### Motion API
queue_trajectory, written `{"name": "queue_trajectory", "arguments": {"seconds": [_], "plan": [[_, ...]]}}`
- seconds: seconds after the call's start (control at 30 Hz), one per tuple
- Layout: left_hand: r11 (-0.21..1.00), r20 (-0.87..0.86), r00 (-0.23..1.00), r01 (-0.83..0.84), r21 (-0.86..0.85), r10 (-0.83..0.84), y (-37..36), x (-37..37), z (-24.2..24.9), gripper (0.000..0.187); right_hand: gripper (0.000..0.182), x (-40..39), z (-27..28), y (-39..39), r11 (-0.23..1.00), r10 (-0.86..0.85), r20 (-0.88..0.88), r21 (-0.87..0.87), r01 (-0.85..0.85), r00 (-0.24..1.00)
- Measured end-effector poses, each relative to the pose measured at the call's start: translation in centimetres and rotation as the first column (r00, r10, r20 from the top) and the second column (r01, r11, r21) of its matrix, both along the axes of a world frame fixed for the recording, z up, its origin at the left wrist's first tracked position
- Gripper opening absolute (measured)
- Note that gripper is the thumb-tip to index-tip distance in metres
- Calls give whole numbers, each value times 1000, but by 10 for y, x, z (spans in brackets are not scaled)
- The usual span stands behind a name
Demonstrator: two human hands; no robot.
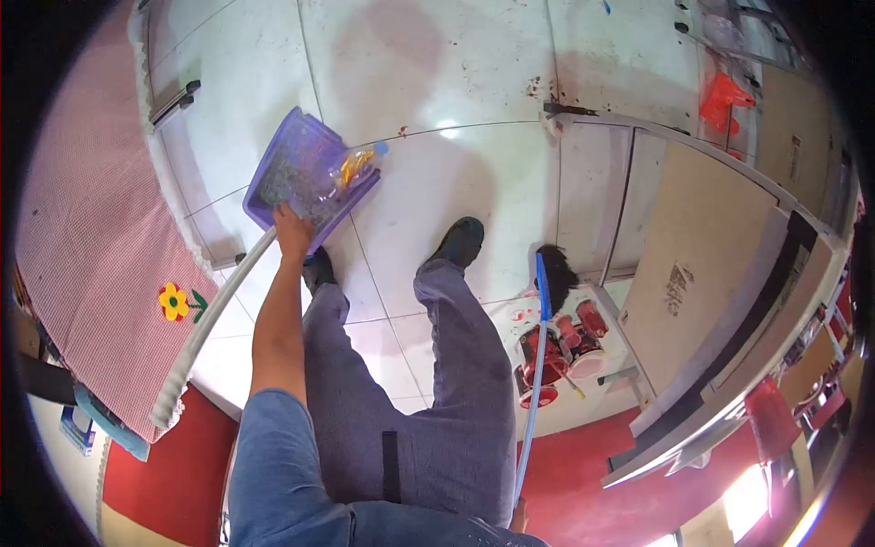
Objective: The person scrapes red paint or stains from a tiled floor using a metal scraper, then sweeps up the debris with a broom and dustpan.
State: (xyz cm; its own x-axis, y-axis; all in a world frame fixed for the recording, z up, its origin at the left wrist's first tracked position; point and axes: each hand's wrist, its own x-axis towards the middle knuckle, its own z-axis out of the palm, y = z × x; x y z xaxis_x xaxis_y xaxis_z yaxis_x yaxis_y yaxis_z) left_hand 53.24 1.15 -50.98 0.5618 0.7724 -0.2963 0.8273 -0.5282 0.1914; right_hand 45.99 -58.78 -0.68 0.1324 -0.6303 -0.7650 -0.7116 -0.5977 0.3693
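Right hand (519,518) holds broom (535,383), bristles (558,281) pointing forward, handle lengthwise

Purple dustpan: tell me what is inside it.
Inside the purple dustpan are greyish dust or debris and a crumpled clear-and-yellow wrapper. Whatever lies beneath the wrapper, or behind the left hand at the edge, is covered.

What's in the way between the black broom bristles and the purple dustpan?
The right shoe looks in the way: it stands on the floor between the bristles and the dustpan. Nothing else visible blocks that straight path.
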Motion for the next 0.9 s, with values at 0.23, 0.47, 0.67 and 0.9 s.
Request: {"name": "queue_trajectory", "arguments": {"seconds": [0.23,0.47,0.67,0.9], "plan": [[909,-21,909,416,31,-416,-10,156,22,83,35,15,-14,5,999,49,-16,5,-49,999],[860,-483,720,482,-167,-498,54,261,-61,76,33,37,-43,15,999,26,-17,-46,-26,1000],[753,-522,558,578,-314,-645,56,126,-69,40,32,32,-13,14,998,-47,-3,-39,47,999],[671,-180,672,602,-432,-719,-72,205,-46,19,30,21,13,28,990,-140,44,-19,141,989]]}}
